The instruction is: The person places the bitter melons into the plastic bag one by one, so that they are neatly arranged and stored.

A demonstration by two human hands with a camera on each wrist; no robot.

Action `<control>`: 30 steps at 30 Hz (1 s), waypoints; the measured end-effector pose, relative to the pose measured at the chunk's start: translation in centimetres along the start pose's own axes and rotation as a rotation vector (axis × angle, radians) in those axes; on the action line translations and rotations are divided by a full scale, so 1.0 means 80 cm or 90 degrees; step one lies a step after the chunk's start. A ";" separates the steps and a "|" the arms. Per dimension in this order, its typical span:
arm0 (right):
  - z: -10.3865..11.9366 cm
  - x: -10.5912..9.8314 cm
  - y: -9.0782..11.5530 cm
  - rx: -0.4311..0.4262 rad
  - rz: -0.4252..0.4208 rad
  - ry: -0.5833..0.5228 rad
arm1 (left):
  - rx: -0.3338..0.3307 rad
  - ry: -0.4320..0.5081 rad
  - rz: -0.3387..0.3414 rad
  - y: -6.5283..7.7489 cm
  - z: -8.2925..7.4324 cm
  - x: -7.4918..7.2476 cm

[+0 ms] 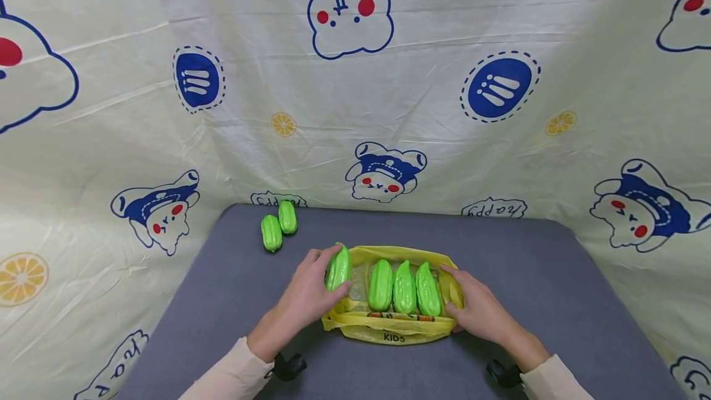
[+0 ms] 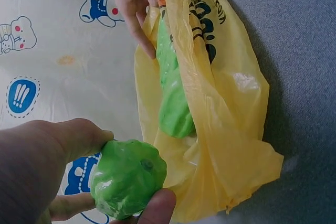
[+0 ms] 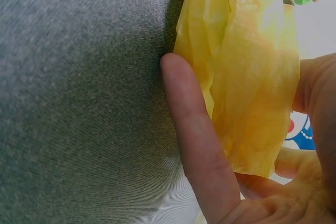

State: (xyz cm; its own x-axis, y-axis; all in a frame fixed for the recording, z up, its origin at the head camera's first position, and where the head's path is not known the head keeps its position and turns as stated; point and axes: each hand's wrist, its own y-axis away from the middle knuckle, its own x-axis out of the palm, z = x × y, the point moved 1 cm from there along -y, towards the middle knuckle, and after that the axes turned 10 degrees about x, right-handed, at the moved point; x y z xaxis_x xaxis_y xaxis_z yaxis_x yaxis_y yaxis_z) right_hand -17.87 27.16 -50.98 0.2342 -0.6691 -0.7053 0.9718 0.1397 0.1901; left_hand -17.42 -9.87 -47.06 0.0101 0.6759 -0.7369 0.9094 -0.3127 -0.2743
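Note:
My left hand [image 1: 311, 289] grips a glossy green ribbed vegetable [image 1: 338, 269], perhaps a toy bitter melon, at the left end of an open yellow plastic bag [image 1: 369, 330]. In the left wrist view, the thumb and fingers pinch the sides of this vegetable [image 2: 131, 177], its rounded end facing the camera. Inside the bag, three similar vegetables [image 1: 404, 287] lie side by side. At the bag's right end, my right hand [image 1: 483, 307] holds the side, with yellow plastic [image 3: 252, 103] between its digits in the right wrist view.
Two more green vegetables [image 1: 271, 233] lie together near the far left corner of the grey table [image 1: 528, 258]. A pale cloth [image 1: 422, 91] printed with cartoon figures hangs behind and beside the table.

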 end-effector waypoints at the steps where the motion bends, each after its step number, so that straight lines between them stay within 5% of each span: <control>1: 0.000 0.000 0.000 -0.003 -0.001 0.000 | 0.000 -0.001 0.001 0.000 0.000 0.001; 21: -0.003 0.003 -0.002 0.013 0.015 -0.012 | 0.028 0.010 0.021 -0.005 -0.017 0.025; 30: -0.020 0.003 -0.008 -0.064 -0.012 -0.009 | 0.029 0.027 0.030 -0.011 -0.025 0.038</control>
State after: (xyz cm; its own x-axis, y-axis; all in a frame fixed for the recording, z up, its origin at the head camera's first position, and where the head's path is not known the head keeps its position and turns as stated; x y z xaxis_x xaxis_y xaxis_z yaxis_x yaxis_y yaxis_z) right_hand -18.39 28.04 -52.37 0.2158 -0.6827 -0.6981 0.9742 0.1993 0.1062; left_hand -17.33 -6.22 -47.79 0.0708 0.6866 -0.7236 0.8878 -0.3741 -0.2681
